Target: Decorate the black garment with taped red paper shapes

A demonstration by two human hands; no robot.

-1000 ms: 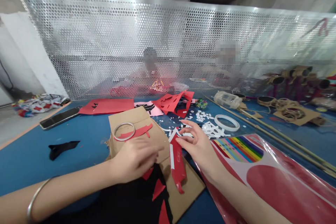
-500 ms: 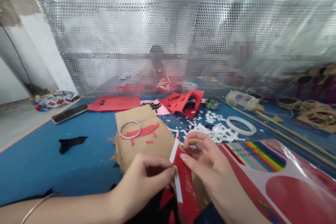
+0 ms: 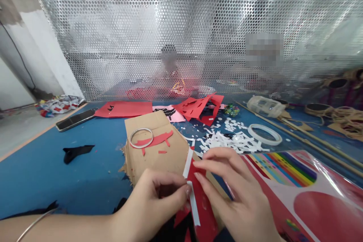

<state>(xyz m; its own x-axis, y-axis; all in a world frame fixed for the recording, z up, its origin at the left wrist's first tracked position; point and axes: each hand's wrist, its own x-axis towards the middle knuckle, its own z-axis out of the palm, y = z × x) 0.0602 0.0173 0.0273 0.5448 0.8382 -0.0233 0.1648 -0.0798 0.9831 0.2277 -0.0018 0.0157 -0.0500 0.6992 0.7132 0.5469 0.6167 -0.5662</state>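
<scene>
A red paper strip [image 3: 204, 206] slants away from me, with white double-sided tape [image 3: 194, 204] along its left edge and a further white length near its far end. My left hand [image 3: 161, 196] pinches that left edge between thumb and forefinger, where the two tape lengths meet. From the right, my right hand [image 3: 235, 189] reaches over the strip, fingers bent and apart, fingertips at its far part. Beneath lies a cardboard piece [image 3: 159, 162], bearing a red paper cutout [image 3: 159, 139] and a tape roll [image 3: 141, 138]. My left fingers hide part of the strip.
White scraps [image 3: 235, 141] and another tape roll [image 3: 265, 134] lie beyond my right hand. A glossy packet [image 3: 320, 204] sits at right. Bamboo sticks [image 3: 312, 132], red sheets [image 3: 124, 109], a phone [image 3: 76, 119] and a black scrap [image 3: 78, 153] surround the work. Perforated metal [image 3: 119, 38] stands behind.
My right hand has shifted: its forefinger has come down beside the thumb at the red strip. The left hand keeps its pinch. The view has tilted slightly.
</scene>
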